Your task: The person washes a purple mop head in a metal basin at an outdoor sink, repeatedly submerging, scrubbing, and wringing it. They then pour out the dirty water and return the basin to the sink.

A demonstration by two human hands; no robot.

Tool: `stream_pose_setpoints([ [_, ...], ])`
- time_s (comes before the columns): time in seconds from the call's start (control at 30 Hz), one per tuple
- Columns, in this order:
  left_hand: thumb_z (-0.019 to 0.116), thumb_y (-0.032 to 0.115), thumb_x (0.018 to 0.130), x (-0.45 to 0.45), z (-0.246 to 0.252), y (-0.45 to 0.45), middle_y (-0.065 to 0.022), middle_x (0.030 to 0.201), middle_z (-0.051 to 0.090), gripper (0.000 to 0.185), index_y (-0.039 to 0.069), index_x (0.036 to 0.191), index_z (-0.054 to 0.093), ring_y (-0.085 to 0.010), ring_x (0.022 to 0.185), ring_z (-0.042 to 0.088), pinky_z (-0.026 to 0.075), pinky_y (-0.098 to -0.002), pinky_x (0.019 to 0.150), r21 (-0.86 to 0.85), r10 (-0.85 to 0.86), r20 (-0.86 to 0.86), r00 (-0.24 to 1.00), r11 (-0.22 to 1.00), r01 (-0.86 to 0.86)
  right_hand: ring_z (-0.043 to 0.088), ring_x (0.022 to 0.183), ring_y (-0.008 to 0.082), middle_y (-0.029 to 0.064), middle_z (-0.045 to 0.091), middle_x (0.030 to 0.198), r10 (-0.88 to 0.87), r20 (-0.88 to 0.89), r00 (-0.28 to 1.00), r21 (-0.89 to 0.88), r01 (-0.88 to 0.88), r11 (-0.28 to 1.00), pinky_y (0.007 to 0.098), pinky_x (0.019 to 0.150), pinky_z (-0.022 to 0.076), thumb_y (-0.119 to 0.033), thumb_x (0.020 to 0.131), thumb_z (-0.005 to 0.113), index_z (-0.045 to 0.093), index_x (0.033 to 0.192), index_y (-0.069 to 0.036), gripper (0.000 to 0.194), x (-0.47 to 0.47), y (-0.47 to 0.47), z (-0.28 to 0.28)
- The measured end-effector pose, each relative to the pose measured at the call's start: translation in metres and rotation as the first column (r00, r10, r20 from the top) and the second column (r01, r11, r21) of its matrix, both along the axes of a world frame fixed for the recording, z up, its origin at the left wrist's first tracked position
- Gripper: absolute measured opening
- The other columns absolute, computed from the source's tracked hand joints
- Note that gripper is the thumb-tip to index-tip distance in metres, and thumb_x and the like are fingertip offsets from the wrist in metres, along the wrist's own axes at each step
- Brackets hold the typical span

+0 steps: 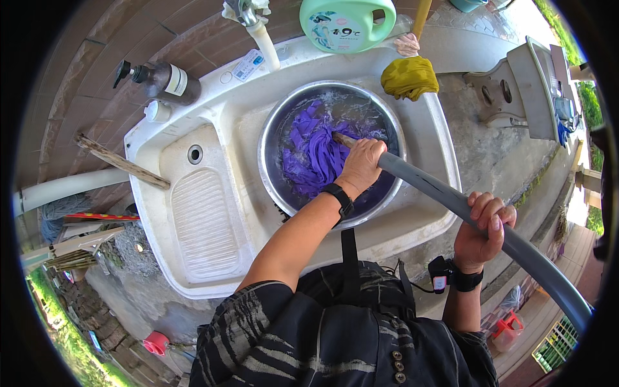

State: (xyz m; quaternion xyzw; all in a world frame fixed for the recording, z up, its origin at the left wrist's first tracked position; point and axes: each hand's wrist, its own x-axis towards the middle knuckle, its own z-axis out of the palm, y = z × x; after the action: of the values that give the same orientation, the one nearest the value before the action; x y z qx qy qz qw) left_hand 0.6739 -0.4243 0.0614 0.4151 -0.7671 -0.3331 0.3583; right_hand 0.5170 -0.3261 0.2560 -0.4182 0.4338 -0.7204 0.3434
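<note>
A round metal basin (333,223) stands in the larger bowl of a white washing sink (237,121). Purple cloth (314,150) lies in dark, rippled water inside it. My left hand (365,162) is over the basin, closed around the lower part of a pole, whose brown wooden end (342,140) reaches into the cloth. The upper part is a thick grey plastic pipe (425,183) that runs up to the right. My right hand (486,225) grips this pipe farther along, beyond the sink's right edge. How deep the wooden end goes is hidden by the cloth.
A wrung mustard-yellow cloth (410,79) hangs on the sink's back right rim, near a green detergent jug (346,29). A brown pump bottle (173,84) and white cap (158,111) stand at the back left. A wooden stick (123,162) leans over the left rim, beside the ribbed washboard (205,222).
</note>
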Motion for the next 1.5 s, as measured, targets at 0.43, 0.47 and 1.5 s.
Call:
stream_pose_setpoints([
  [0.43,0.063,0.001,0.067,0.017,-0.018,-0.013,-0.0091,0.076,0.059,0.016,0.008,0.078,0.054,-0.0307,0.08,0.057,0.044,-0.0407,0.075,-0.011,-0.157,0.193,0.968,0.987,0.162,0.047,0.08,0.0195,0.0025,0.046,0.073,-0.089,0.263,0.961,0.097,0.066,0.993,0.0421,0.094,0.0353,-0.018,0.075,0.06,0.044,0.08,-0.012,0.017,-0.007,0.048,-0.006],
  [0.47,0.063,0.0,0.067,0.023,-0.017,-0.013,-0.0095,0.075,0.059,0.014,0.008,0.074,0.054,-0.0312,0.079,0.058,0.045,-0.0403,0.074,0.041,-0.123,0.259,0.958,0.992,0.116,0.047,0.08,0.0191,0.0026,0.046,0.073,-0.065,0.269,0.961,0.069,0.048,0.996,0.0413,0.093,0.0354,-0.018,0.075,0.06,0.044,0.079,-0.012,0.018,-0.006,0.056,0.002],
  [1.5,0.061,0.011,0.067,-0.006,0.215,0.116,0.0003,0.063,0.043,0.007,0.013,0.067,0.054,-0.0158,0.06,0.05,0.041,-0.0372,0.083,-0.443,-0.236,0.613,0.754,0.688,0.575,0.051,0.068,0.0141,-0.0003,0.047,0.069,-0.147,0.933,0.329,0.002,0.405,0.914,0.0322,0.078,0.0437,-0.017,0.082,0.063,0.045,0.081,-0.008,0.02,-0.148,0.28,-0.086],
])
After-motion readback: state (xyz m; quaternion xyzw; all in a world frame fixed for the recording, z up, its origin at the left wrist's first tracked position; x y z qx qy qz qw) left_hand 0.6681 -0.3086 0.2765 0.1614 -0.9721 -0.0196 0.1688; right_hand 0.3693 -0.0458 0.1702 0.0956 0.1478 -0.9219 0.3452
